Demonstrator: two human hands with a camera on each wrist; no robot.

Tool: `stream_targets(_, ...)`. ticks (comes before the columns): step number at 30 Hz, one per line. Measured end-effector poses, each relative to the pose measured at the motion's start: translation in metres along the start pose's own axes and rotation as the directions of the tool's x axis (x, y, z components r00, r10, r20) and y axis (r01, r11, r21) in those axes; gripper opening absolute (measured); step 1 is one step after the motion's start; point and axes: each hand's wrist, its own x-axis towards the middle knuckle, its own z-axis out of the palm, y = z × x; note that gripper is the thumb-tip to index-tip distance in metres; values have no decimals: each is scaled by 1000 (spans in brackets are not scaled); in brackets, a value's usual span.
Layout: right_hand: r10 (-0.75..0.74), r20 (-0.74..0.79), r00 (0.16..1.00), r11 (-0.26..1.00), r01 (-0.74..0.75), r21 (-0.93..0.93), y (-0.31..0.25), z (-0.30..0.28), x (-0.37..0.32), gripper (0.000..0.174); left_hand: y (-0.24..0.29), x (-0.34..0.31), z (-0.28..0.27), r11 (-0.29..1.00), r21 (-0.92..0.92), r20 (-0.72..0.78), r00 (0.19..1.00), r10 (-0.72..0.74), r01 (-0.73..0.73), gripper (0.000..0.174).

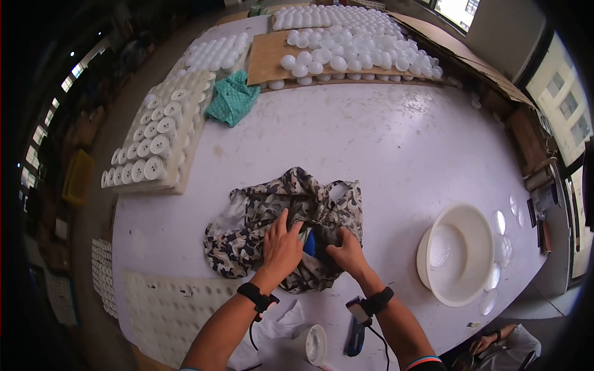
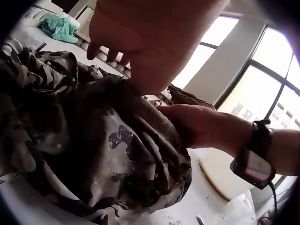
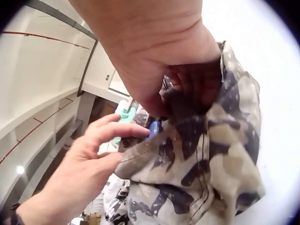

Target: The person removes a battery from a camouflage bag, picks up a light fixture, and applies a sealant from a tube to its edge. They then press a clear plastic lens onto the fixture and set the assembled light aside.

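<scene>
A crumpled camouflage garment (image 1: 272, 204) lies bunched on the white table, its folds raised between both hands. My left hand (image 1: 283, 247) rests on its near side, fingers extended. In the right wrist view the left index fingertip is right at a small blue thing (image 3: 154, 129), while the thumb touches the cloth edge. My right hand (image 1: 348, 252) grips the fabric at the right, its curled fingers partly hidden inside a fold. The blue thing (image 1: 309, 243) shows between the hands, mostly covered by cloth, so I cannot tell its kind.
A white basin (image 1: 427, 260) stands at right beside clear discs (image 1: 499, 222). White domes (image 1: 346, 52) crowd the back, and a foam tray (image 1: 192, 117) of white cups stands left near a green cloth (image 1: 233, 99). A dark-blue handled tool (image 1: 356, 337) lies in front. Another person (image 1: 504, 349) sits lower right.
</scene>
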Motion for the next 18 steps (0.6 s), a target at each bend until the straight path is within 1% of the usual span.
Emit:
stream_targets(1,-40,-14,999,995,41,87,-2,0,-9,34,-1,2,3,989,-104,24,995,-101,103,38)
stream_targets(2,-39,-11,999,996,40,85,-7,-4,-16,34,-2,3,8,957,-204,59,979,-197,205,39)
stream_targets(3,-35,90,995,986,20,166,-13,-9,-23,30,-3,4,13,931,-279,69,972,-224,234,41)
stream_targets(4,-38,188,981,970,-10,245,-17,-12,-30,26,-6,4,19,931,-280,71,972,-223,234,41)
stream_targets(5,-87,223,971,949,12,315,-16,-12,-37,23,-7,3,25,899,-377,44,974,-223,222,39)
stream_targets(6,-85,220,972,949,12,314,-17,-13,-42,23,-8,3,28,859,-469,15,975,-223,204,38)
stream_targets(7,-164,263,951,928,58,367,-20,-14,-47,22,-7,4,27,860,-469,14,975,-221,202,38)
stream_targets(8,-243,302,922,901,99,422,-21,-14,-50,22,-8,5,27,848,-502,-30,976,-215,172,35)
stream_targets(9,-258,318,912,901,108,420,-20,-13,-50,22,-8,6,27,834,-533,-75,975,-211,140,33)
stream_targets(10,-257,317,913,902,109,419,-19,-14,-47,22,-2,8,19,834,-535,-75,975,-210,138,33)
stream_targets(12,-91,229,969,987,56,154,-18,-20,-40,22,18,7,-10,773,-629,-148,989,-20,-78,29)
stream_targets(13,-194,244,950,980,175,96,-16,-16,-39,26,18,6,-13,790,-608,-49,997,60,-77,30)
stream_targets(14,-351,283,893,935,352,49,-20,-8,-43,29,14,9,-14,791,-607,-49,997,59,-77,30)
stream_targets(15,-428,236,872,899,437,15,-28,2,-52,27,8,13,-15,716,-696,194,974,118,52,29)
stream_targets(16,-505,189,842,855,518,-25,-39,5,-63,25,6,17,-16,642,-741,413,888,202,198,29)
stream_targets(17,-555,223,801,811,581,-67,-43,5,-69,28,7,19,-19,725,-662,370,924,97,189,27)
stream_targets(18,-557,220,801,811,582,-65,-43,3,-77,28,-4,21,-12,678,-693,315,949,-20,244,29)
